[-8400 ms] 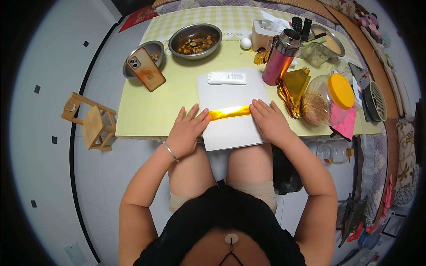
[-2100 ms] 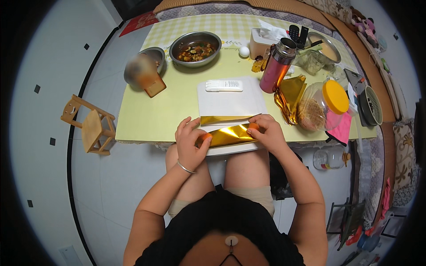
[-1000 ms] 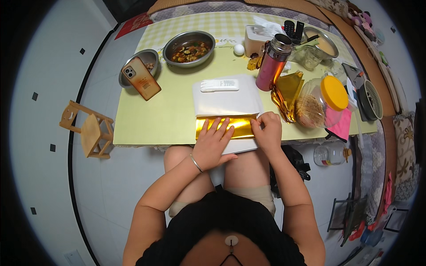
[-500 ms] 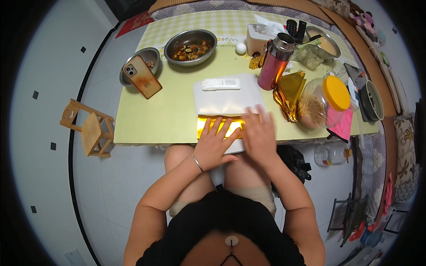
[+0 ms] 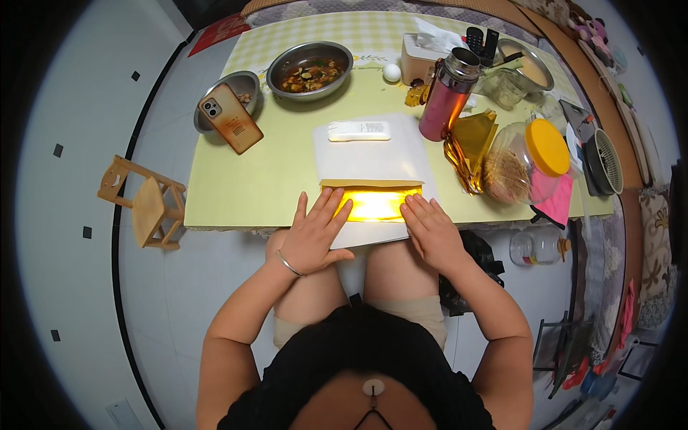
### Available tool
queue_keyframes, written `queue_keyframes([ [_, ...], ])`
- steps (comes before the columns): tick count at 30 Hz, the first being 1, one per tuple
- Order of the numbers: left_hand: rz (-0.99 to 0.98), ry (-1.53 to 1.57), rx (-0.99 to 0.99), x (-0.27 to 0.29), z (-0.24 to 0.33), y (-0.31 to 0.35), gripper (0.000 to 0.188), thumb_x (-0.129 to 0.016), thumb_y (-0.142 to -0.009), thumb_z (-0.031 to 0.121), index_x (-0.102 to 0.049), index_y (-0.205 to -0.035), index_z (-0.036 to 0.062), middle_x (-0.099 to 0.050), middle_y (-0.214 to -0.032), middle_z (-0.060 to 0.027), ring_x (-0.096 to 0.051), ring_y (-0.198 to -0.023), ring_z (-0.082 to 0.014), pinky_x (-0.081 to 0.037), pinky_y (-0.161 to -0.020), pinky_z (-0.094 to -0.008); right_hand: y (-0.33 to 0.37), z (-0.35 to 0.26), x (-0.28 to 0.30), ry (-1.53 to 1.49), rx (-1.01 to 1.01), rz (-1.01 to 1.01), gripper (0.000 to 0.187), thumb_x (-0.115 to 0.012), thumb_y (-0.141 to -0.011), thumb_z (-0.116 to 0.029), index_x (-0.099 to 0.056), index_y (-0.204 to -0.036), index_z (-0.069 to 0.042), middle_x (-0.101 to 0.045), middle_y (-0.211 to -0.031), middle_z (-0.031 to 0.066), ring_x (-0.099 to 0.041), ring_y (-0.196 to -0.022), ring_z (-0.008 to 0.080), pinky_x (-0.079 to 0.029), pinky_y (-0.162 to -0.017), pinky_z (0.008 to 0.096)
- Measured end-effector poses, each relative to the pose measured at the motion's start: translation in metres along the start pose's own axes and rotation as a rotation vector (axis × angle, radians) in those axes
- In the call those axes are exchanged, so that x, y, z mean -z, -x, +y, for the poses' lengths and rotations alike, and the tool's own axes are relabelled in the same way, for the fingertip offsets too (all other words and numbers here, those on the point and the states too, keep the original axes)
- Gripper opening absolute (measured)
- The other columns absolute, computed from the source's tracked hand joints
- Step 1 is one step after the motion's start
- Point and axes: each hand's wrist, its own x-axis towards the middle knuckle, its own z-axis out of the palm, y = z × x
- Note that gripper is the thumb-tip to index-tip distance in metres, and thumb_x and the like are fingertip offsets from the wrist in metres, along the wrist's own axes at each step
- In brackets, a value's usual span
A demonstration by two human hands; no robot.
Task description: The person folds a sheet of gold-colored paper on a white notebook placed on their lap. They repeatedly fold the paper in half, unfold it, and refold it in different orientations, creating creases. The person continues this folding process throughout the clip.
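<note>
From my feed I see a black top covering the torso, sleeveless as far as I can tell, since both arms are bare from the shoulders down, and light beige shorts showing at the thighs. A thin silver bangle circles the wrist of the left hand, while the right hand wears nothing. Near the bottom edge a small round white pendant sits on a thin dark cord at the chest.

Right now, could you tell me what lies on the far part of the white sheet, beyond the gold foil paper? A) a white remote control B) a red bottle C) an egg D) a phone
A: the white remote control lies across the far part of the white sheet, beyond the gold foil paper that both hands press flat.
</note>
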Motion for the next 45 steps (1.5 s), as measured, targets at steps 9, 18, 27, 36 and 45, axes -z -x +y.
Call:
queue_keyframes([
  [9,0.384,0.109,0.033,0.007,0.04,-0.015,0.068,-0.07,-0.088,0.046,-0.058,-0.134,-0.002,-0.059,-0.136,-0.0237,-0.054,-0.127,-0.0424,-0.041,-0.107,-0.0557,-0.02,0.002,0.005,0.282,0.215,0.079,0.038,-0.056,-0.087,-0.014,-0.062,-0.118,0.005,-0.064,-0.127,0.0245,-0.061,-0.121,0.0345,-0.037,-0.115,0.0561],
  [18,0.557,0.252,0.055,-0.009,0.06,-0.063,0.009,-0.072,-0.08,0.012,-0.064,-0.079,0.0059,-0.058,-0.081,-0.0095,-0.059,-0.077,-0.0306,-0.049,-0.069,-0.042,-0.044,-0.037,0.01,0.019,0.017,0.274,0.012,-0.064,-0.085,-0.013,-0.065,-0.094,-0.006,-0.063,-0.081,0.0081,-0.063,-0.08,0.028,-0.051,-0.086,0.0444],
  [27,0.519,0.368,0.319,-0.014,0.057,-0.077,0.016,-0.074,-0.083,0.014,-0.065,-0.077,0.0026,-0.061,-0.085,-0.0171,-0.061,-0.083,-0.0359,-0.049,-0.075,-0.0461,-0.044,-0.008,0.005,-0.329,-0.406,0.339,0.027,-0.073,-0.083,-0.009,-0.066,-0.109,-0.004,-0.07,-0.096,0.0112,-0.066,-0.093,0.032,-0.05,-0.083,0.0443],
  [36,0.397,0.285,0.389,-0.011,0.051,-0.094,0.02,-0.068,-0.088,0.019,-0.064,-0.077,0.0022,-0.063,-0.081,-0.0183,-0.063,-0.077,-0.0384,-0.051,-0.068,-0.0488,-0.021,-0.041,-0.015,-0.048,-0.017,0.114,0.074,-0.072,-0.086,-0.027,-0.046,-0.147,0.005,-0.043,-0.155,0.0252,-0.038,-0.146,0.0417,-0.028,-0.122,0.0536],
  [45,0.373,0.301,0.392,-0.01,0.049,-0.096,0.02,-0.067,-0.088,0.02,-0.066,-0.08,0.0016,-0.064,-0.082,-0.0185,-0.064,-0.078,-0.0386,-0.051,-0.067,-0.0488,-0.026,-0.038,-0.018,-0.011,-0.035,0.061,0.086,-0.07,-0.088,-0.041,-0.038,-0.15,0.009,-0.036,-0.158,0.0286,-0.03,-0.151,0.0416,-0.02,-0.125,0.0525],
])
